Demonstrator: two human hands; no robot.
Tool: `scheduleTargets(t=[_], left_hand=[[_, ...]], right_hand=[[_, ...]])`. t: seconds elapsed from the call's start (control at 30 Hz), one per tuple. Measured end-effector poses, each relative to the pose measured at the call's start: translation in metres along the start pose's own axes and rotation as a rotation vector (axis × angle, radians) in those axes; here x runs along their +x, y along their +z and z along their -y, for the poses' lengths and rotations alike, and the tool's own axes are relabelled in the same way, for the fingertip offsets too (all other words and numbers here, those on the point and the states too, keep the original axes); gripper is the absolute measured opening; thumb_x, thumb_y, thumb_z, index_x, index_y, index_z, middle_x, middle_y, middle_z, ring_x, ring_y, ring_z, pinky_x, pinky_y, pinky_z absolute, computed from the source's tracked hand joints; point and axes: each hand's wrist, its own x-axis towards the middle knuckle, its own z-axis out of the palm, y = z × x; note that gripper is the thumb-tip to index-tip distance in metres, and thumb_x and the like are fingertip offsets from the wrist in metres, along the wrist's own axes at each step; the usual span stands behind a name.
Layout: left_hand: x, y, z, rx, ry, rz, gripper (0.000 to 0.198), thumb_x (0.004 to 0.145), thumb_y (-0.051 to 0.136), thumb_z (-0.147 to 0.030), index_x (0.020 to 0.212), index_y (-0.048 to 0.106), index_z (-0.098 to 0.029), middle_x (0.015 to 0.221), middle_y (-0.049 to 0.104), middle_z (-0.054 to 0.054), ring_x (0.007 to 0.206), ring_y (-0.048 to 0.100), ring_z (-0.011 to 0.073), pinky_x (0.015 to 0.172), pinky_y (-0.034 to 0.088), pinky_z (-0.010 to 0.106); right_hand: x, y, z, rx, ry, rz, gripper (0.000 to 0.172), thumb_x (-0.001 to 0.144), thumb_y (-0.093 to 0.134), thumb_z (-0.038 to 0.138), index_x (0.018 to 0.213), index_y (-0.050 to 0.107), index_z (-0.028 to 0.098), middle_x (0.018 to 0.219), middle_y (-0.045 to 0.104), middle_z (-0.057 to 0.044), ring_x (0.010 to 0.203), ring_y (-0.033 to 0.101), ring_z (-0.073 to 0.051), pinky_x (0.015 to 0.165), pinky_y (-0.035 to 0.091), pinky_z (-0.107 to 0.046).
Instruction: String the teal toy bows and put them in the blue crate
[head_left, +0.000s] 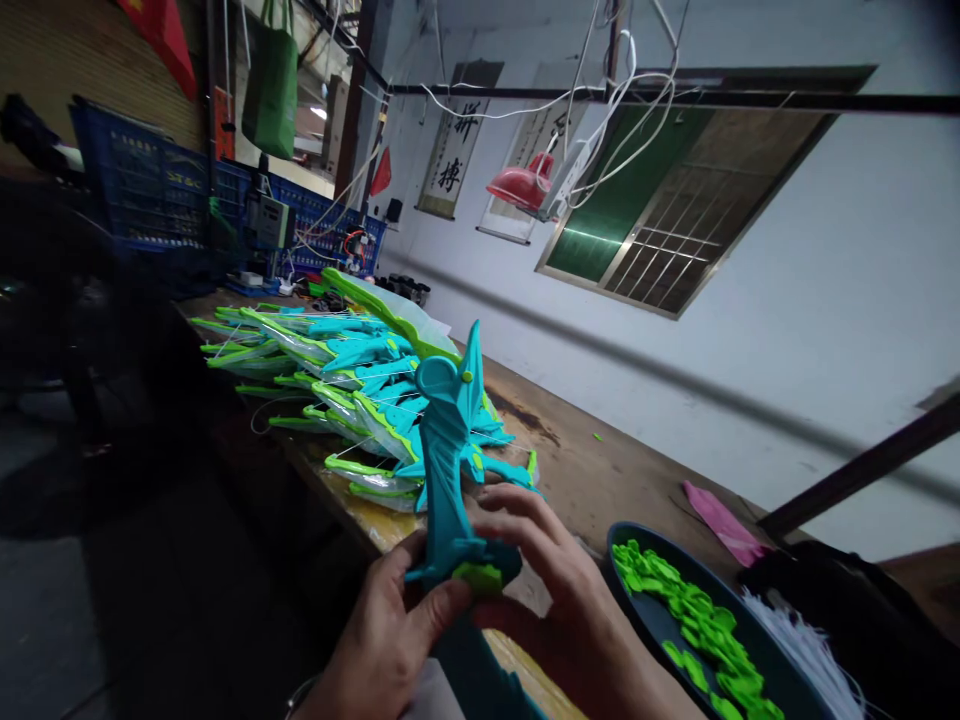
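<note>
A teal plastic toy body (448,470) stands up in front of me, a green wing piece showing behind its top. Around its lower part is my left hand (394,625), its thumb pressing beside a small green piece (480,577) set in the teal body. My right hand (551,590) is on the other side, its thumb and fingers bent round the same part of the body. Just beyond lies a pile of teal and green toys (360,390) with clear film and white strings.
On the wooden table (622,470), a dark round tray (652,620) of small green pieces stands at right, near white strips (802,640) and a pink cloth (724,522). Blue crates (142,180) are at back left. A red lamp (521,185) hangs above.
</note>
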Motion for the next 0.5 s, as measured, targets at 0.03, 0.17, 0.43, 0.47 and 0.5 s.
scheduleTargets(t=[0.03, 0.17, 0.43, 0.47, 0.5], left_hand=[[-0.002, -0.001, 0.0, 0.025, 0.019, -0.011, 0.055, 0.082, 0.075, -0.048, 0.126, 0.066, -0.016, 0.119, 0.075, 0.014, 0.11, 0.069, 0.0336, 0.092, 0.054, 0.035], [-0.01, -0.002, 0.002, 0.045, 0.048, -0.086, 0.051, 0.079, 0.078, -0.049, 0.118, 0.07, -0.017, 0.113, 0.078, 0.014, 0.101, 0.073, 0.0342, 0.087, 0.057, 0.035], [-0.026, -0.01, 0.021, 0.09, 0.037, -0.34, 0.062, 0.063, 0.09, -0.036, 0.121, 0.072, -0.02, 0.119, 0.076, 0.013, 0.115, 0.066, 0.0422, 0.089, 0.058, 0.037], [-0.027, -0.011, 0.022, 0.096, 0.045, -0.33, 0.06, 0.063, 0.09, -0.035, 0.119, 0.073, -0.02, 0.118, 0.076, 0.013, 0.114, 0.067, 0.0421, 0.089, 0.058, 0.037], [-0.027, -0.011, 0.022, 0.098, 0.053, -0.316, 0.057, 0.064, 0.089, -0.035, 0.117, 0.074, -0.019, 0.116, 0.077, 0.013, 0.112, 0.068, 0.0417, 0.088, 0.058, 0.037]], right_hand=[[-0.002, -0.001, -0.001, 0.075, 0.07, -0.002, 0.046, 0.088, 0.073, 0.05, 0.126, 0.058, 0.028, 0.128, 0.059, -0.011, 0.117, 0.059, -0.028, 0.095, 0.053, -0.042], [-0.011, 0.001, 0.002, 0.412, 0.353, -0.003, 0.045, 0.085, 0.074, 0.057, 0.115, 0.063, 0.025, 0.098, 0.065, -0.004, 0.088, 0.064, -0.021, 0.076, 0.055, -0.03], [-0.013, 0.015, 0.022, 0.405, 0.415, 0.016, 0.03, 0.089, 0.069, 0.049, 0.09, 0.061, 0.02, 0.085, 0.057, -0.001, 0.079, 0.055, -0.018, 0.069, 0.046, -0.027], [-0.014, 0.017, 0.023, 0.402, 0.413, 0.005, 0.029, 0.09, 0.068, 0.048, 0.09, 0.06, 0.02, 0.085, 0.056, 0.0, 0.078, 0.054, -0.017, 0.069, 0.046, -0.027], [-0.016, 0.02, 0.024, 0.404, 0.406, -0.015, 0.028, 0.091, 0.067, 0.047, 0.09, 0.059, 0.02, 0.085, 0.056, 0.0, 0.078, 0.055, -0.017, 0.069, 0.046, -0.027]])
